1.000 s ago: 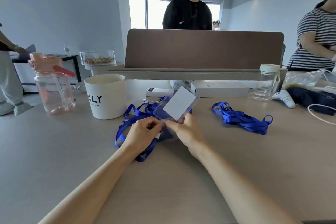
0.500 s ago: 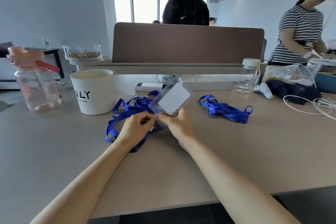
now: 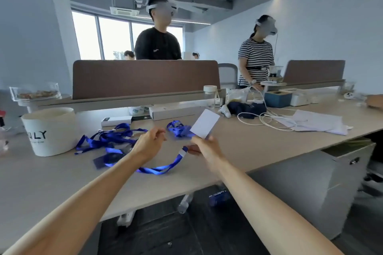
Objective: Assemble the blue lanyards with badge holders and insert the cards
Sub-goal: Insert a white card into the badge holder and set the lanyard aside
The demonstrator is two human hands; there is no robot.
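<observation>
Desk (image 3: 238, 147) clutter lies at 10 o'clock. Card (image 3: 204, 123) and lanyard (image 3: 159, 168) are pinched by right hand (image 3: 204, 148); left hand (image 3: 150, 142) is loosely curled, empty. Card may be dropped if that grip slackens.

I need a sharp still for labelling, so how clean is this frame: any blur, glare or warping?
Head view: motion blur smears the blue lanyard on the table and softens the left hand and right hand; the white card stays readable; the windows are blown out; wide-angle distortion bends the desk edge and stretches the forearms.
</observation>
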